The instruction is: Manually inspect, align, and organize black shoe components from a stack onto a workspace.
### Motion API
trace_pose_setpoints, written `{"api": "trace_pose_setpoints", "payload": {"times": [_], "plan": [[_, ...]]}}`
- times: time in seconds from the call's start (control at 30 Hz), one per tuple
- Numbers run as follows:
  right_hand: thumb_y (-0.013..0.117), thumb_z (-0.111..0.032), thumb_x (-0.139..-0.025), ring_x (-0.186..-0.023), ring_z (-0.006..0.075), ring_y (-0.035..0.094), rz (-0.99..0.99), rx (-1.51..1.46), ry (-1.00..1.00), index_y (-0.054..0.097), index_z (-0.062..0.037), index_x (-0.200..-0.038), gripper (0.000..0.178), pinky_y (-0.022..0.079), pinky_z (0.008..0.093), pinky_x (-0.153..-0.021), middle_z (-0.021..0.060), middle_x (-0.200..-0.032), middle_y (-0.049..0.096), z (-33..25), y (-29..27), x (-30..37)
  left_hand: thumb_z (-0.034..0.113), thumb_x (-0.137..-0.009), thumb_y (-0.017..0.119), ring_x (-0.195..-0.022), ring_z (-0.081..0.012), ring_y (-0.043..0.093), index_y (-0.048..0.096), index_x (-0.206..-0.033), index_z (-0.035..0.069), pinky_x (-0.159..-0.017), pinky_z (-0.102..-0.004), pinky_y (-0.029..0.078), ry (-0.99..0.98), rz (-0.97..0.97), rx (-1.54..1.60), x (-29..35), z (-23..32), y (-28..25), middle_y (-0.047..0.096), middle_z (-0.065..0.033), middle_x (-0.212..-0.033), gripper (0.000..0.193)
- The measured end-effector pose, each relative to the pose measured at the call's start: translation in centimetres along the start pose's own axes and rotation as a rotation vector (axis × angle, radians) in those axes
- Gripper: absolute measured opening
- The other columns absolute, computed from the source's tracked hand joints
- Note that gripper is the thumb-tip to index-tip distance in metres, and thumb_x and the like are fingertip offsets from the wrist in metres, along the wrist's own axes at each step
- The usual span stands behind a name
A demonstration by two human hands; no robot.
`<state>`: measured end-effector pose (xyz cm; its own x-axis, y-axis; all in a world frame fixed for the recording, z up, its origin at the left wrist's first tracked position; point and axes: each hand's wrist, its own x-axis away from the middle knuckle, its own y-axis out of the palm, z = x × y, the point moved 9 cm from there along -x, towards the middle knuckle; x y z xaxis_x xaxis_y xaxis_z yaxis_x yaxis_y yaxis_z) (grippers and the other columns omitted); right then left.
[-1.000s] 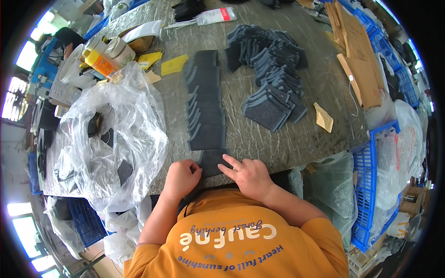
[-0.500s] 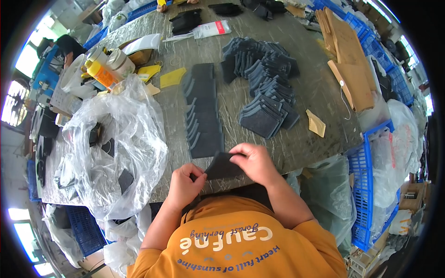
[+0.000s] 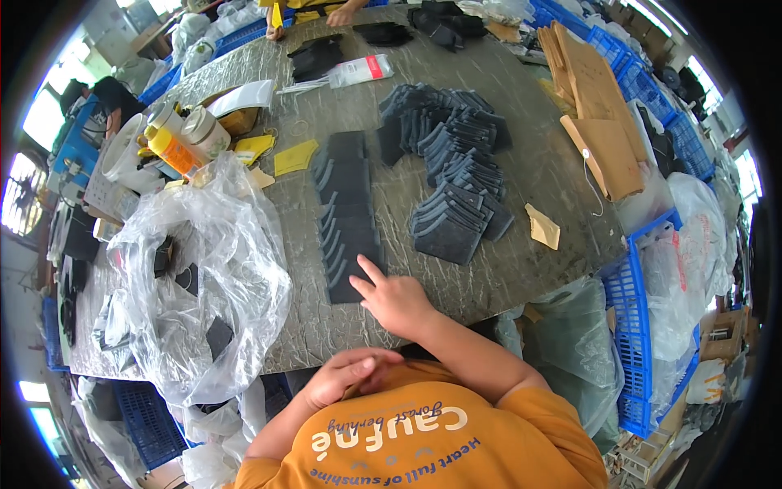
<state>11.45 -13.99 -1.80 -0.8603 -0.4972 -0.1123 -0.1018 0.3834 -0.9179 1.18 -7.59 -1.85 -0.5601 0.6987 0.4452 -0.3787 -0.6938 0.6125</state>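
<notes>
Dark grey fabric-like pieces overlap in a straight row (image 3: 350,224) on the table, with curved edges along its left side. Over the row's near right end is my right hand (image 3: 399,303), index and middle fingers stretched out and apart, nothing held; whether the fingertips touch the cloth I cannot tell. My left hand (image 3: 350,376) is close to my body at the table's near edge, its fingers loosely extended and no piece visible in it. To the right of the row, similar pieces are fanned in a long curving pile (image 3: 456,175).
A clear plastic bag (image 3: 252,301) with dark pieces spreads at left. Behind it stand a yellow bottle (image 3: 173,152) and a jar (image 3: 205,130). Brown paper (image 3: 603,151) lies at right, above a blue crate (image 3: 631,326). Another person's hands (image 3: 346,12) show at the far edge.
The dark piece pinched between both hands has left them. My right hand has moved to the row's near end and my left hand back toward my body. The view has shifted slightly.
</notes>
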Motion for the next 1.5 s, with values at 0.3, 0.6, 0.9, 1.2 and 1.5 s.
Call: {"api": "trace_pose_setpoints", "payload": {"times": [0.3, 0.6, 0.9, 1.2, 1.5], "plan": [[0.064, -0.008, -0.081, -0.079, 0.0199, 0.064, -0.016, -1.038, 0.187, 0.063, 0.0021, -0.097, 0.019, 0.049, 0.0305, -0.069, 0.013, -0.086, 0.065, -1.7, -2.0, 3.3, 0.029, -0.089, 0.053, -0.07, -0.0318, 0.054, 0.043, -0.129, -0.004, -0.06, -0.0391, 0.046, 0.757, 0.554, -1.465, 1.4, 7.7, -0.1, 0.051, -0.0147, -0.083, 0.053], [0.061, -0.004, -0.084, -0.082, 0.0107, 0.06, -0.241, -1.598, 0.378, 0.063, 0.0045, -0.093, 0.012, 0.049, 0.0234, -0.072, 0.0069, -0.085, 0.064, -1.8, 0.6, 4.6, 0.031, -0.087, 0.058, -0.072, -0.0283, 0.052, 0.042, -0.131, -0.002, -0.063, -0.036, 0.046, 0.809, 0.388, -1.279, 1.1, 6.9, 0.1, 0.05, -0.0133, -0.086, 0.057], [0.054, -0.003, -0.085, -0.068, 0.0072, 0.054, -0.166, -1.832, 0.412, 0.056, -0.0017, -0.089, 0.005, 0.045, 0.0207, -0.062, 0.0017, -0.077, 0.057, -2.4, 0.1, 4.3, 0.015, -0.088, 0.054, -0.085, -0.0136, 0.05, 0.054, -0.116, -0.004, -0.083, -0.0252, 0.039, 0.551, 0.317, 0.028, 0.1, 4.4, -3.1, 0.053, -0.0042, -0.097, 0.033], [0.036, -0.006, -0.086, -0.089, 0.0137, 0.053, -0.039, -1.406, 0.042, 0.056, -0.003, -0.098, 0.023, 0.043, 0.0279, -0.079, 0.0082, -0.091, 0.057, -2.7, -2.0, 3.3, 0.001, -0.056, 0.075, -0.07, -0.0246, 0.055, 0.065, -0.082, 0.008, -0.06, -0.0315, 0.048, 1.032, 0.33, -1.562, 2.4, 12.1, 4.9, 0.06, -0.0038, -0.084, 0.029], [0.038, -0.013, -0.084, -0.057, 0.0146, 0.043, 0.562, -2.284, 0.362, 0.045, -0.0124, -0.083, 0.007, 0.038, 0.0259, -0.053, 0.0032, -0.064, 0.044, 8.1, -1.7, 5.6, 0.007, -0.076, 0.067, -0.056, -0.0111, 0.054, 0.066, -0.077, 0.001, -0.053, -0.0262, 0.044, 0.419, 0.952, -0.838, 2.8, 8.9, -8.7, 0.06, -0.0026, -0.063, 0.006]]}}
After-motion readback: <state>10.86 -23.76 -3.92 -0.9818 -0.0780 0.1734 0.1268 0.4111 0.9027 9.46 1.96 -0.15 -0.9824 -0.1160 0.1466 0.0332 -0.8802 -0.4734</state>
